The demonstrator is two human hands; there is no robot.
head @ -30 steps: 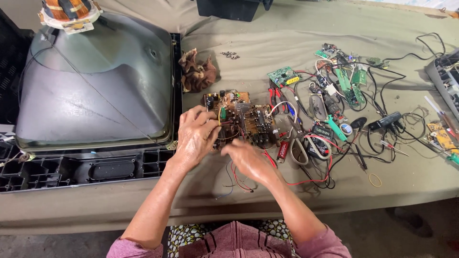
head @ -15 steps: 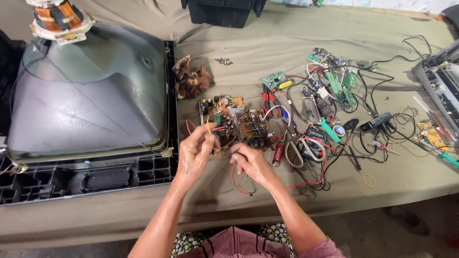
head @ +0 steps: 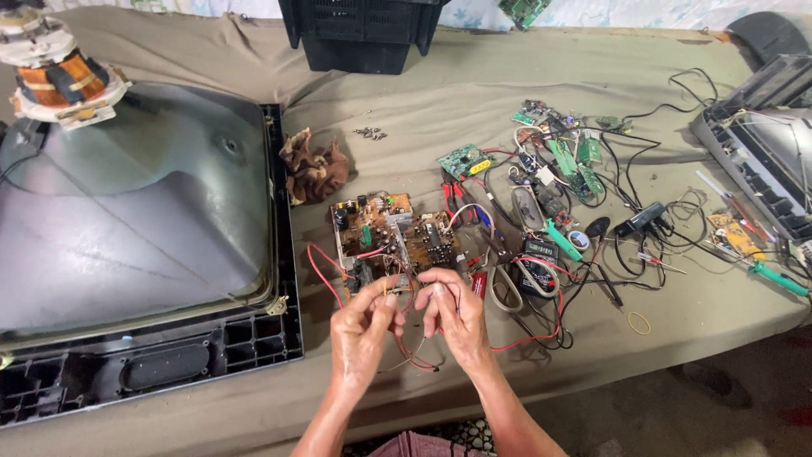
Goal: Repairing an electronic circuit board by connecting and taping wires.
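Your left hand (head: 362, 326) and right hand (head: 454, 311) pinch thin wires (head: 412, 355) together at the bench's near edge; the brown circuit board (head: 393, 237) lies just beyond, wiring unfinished.

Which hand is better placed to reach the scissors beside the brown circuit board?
Right. The right hand is next to the scissors; the left hand sits on the far side, by the red wire.
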